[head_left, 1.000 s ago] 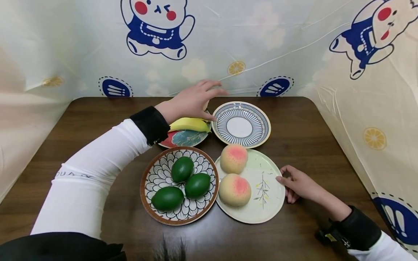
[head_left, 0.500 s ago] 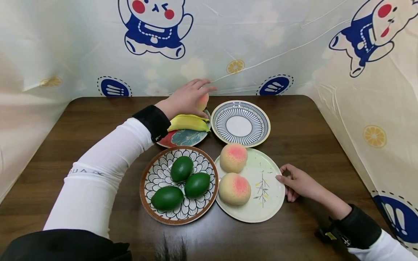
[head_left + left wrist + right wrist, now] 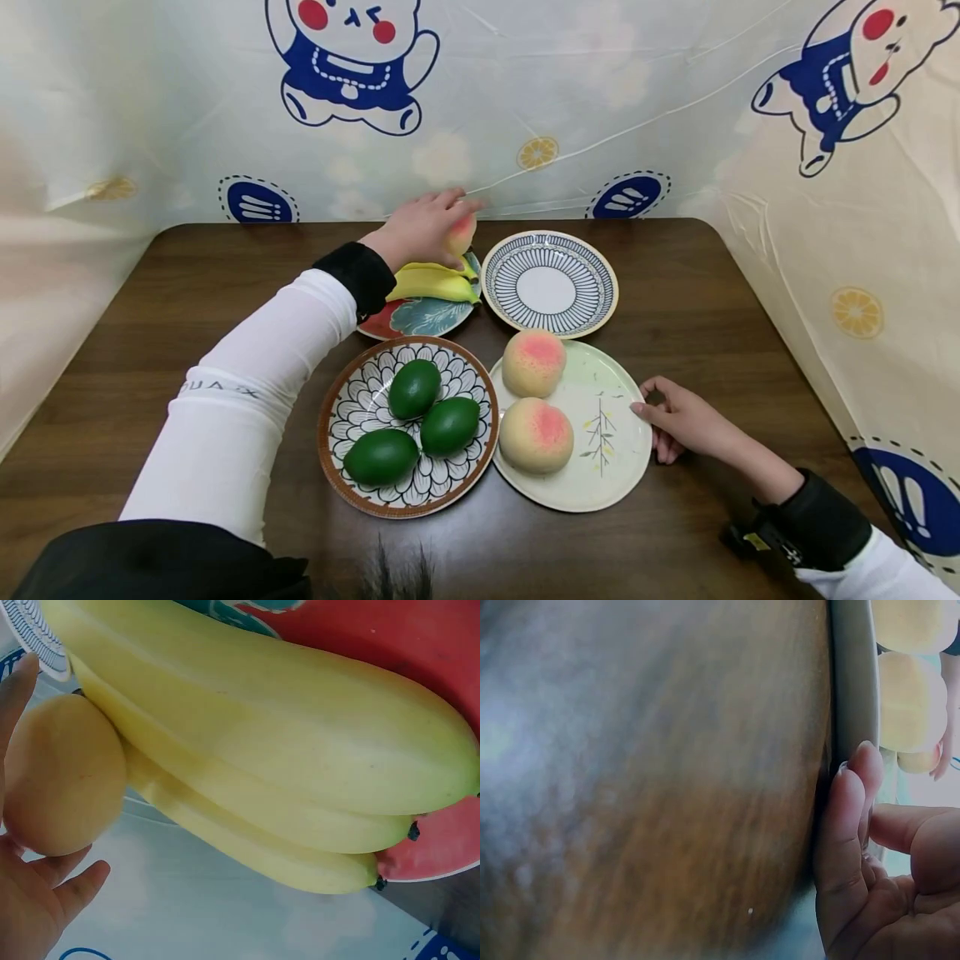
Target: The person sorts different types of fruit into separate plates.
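Note:
At the back of the table my left hand (image 3: pixel 422 229) holds a pink-blushed peach (image 3: pixel 462 235), fingers and thumb around it. The left wrist view has this peach (image 3: pixel 67 776) beside a bunch of bananas (image 3: pixel 262 727). Those bananas lie on a red and teal plate (image 3: pixel 431 317), partly covered by the hand. My right hand (image 3: pixel 684 421) pinches the right rim of a pale green plate (image 3: pixel 611 379), thumb on top and fingers below. Two more peaches, a far one (image 3: pixel 534 362) and a near one (image 3: pixel 536 435), sit on that plate's left half.
A brown-rimmed petal-patterned plate (image 3: pixel 352 400) with three green fruits (image 3: pixel 381 457) stands left of the pale green one. Behind it is a blue-striped plate (image 3: pixel 547 287) with nothing on it. A printed cloth (image 3: pixel 480 92) hangs behind the table's far edge.
My left hand has drawn slightly left, and the peach in its grip now shows over the bananas. The right hand keeps its hold on the plate rim.

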A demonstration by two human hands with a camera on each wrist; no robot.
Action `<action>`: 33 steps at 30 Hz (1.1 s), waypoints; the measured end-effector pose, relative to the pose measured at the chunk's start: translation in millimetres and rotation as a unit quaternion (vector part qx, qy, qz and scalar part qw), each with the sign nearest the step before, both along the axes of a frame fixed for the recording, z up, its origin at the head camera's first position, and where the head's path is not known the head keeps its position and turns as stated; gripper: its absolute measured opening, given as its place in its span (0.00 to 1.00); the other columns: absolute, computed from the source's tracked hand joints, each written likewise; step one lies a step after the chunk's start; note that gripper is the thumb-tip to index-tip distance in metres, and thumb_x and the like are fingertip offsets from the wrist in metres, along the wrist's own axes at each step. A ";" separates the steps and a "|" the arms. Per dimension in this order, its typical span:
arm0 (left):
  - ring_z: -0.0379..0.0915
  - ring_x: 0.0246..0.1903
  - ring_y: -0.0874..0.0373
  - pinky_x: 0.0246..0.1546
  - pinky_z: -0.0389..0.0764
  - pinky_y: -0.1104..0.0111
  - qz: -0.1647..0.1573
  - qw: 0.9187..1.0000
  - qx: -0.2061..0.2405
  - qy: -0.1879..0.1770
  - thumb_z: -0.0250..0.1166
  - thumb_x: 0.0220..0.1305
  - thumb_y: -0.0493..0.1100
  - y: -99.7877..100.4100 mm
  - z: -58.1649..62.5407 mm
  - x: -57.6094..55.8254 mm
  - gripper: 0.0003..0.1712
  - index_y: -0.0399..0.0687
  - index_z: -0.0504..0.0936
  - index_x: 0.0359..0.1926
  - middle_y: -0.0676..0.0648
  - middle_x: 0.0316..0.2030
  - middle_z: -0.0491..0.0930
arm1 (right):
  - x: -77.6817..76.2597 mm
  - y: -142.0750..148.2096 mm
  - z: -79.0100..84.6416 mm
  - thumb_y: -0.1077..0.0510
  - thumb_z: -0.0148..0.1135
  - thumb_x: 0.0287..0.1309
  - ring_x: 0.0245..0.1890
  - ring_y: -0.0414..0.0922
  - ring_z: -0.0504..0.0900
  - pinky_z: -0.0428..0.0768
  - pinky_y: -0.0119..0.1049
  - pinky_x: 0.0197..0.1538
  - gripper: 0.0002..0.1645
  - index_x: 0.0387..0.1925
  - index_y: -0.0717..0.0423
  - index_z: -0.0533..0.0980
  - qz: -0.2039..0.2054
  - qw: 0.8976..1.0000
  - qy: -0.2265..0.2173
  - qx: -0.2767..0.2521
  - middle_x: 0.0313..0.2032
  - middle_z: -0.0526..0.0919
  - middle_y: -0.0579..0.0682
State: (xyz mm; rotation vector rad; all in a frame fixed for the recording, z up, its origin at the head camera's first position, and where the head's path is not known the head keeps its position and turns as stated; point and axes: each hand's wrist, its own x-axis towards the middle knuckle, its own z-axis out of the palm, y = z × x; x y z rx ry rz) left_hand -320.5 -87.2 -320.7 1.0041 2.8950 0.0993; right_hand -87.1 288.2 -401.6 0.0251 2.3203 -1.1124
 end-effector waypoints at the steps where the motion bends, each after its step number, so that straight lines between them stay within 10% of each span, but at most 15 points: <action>1: 0.57 0.75 0.33 0.74 0.64 0.40 0.003 1.000 -0.002 -0.001 0.77 0.56 0.59 -0.5 -1.3 -0.8 0.58 0.59 0.54 0.80 0.37 0.79 0.52 | -0.4 -0.2 -0.4 0.56 0.53 0.77 0.16 0.42 0.81 0.84 0.37 0.23 0.22 0.60 0.68 0.61 0.001 1.000 -0.001 0.001 0.19 0.80 0.49; 33: 0.70 0.58 0.36 0.61 0.78 0.47 0.029 0.997 0.067 0.001 0.71 0.60 0.50 -2.9 -11.8 -6.7 0.44 0.52 0.65 0.74 0.35 0.69 0.65 | -1.7 -2.2 -0.6 0.56 0.54 0.76 0.15 0.42 0.81 0.84 0.38 0.23 0.22 0.59 0.70 0.61 -0.003 1.000 0.002 -0.003 0.18 0.80 0.49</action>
